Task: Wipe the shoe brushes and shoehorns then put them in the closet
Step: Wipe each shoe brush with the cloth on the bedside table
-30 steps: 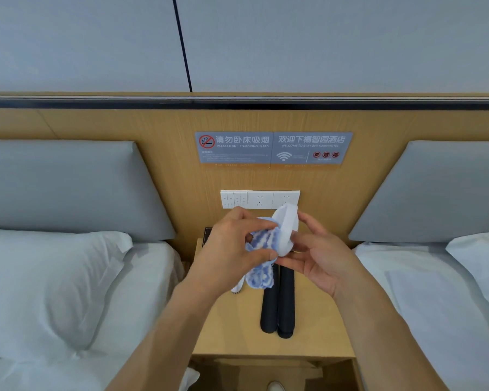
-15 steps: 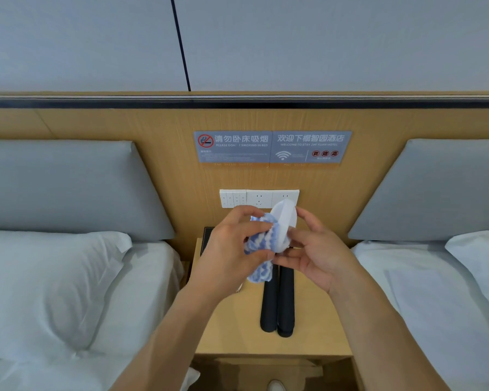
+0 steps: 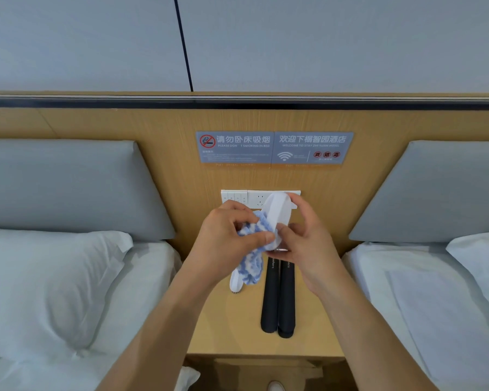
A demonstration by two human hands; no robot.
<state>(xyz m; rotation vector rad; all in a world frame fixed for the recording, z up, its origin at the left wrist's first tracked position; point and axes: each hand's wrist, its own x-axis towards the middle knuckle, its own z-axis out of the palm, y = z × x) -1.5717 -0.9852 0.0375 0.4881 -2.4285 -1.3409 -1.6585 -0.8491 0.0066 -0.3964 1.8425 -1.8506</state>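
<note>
My right hand (image 3: 308,244) holds a white shoe brush (image 3: 278,211) upright above the wooden nightstand (image 3: 237,328). My left hand (image 3: 226,244) grips a blue-and-white striped cloth (image 3: 251,263) and presses it against the brush's lower half. Two black shoehorns (image 3: 278,300) lie side by side on the nightstand, below my hands. A second white brush (image 3: 235,283) lies on the nightstand left of the shoehorns, mostly hidden by the cloth.
Beds with white pillows (image 3: 48,277) flank the nightstand on both sides. A white switch and socket panel (image 3: 237,197) and a grey sign (image 3: 274,148) are on the wooden headboard wall behind my hands.
The brush has turned more upright in my right hand. My left hand slid the cloth down toward the brush's lower end.
</note>
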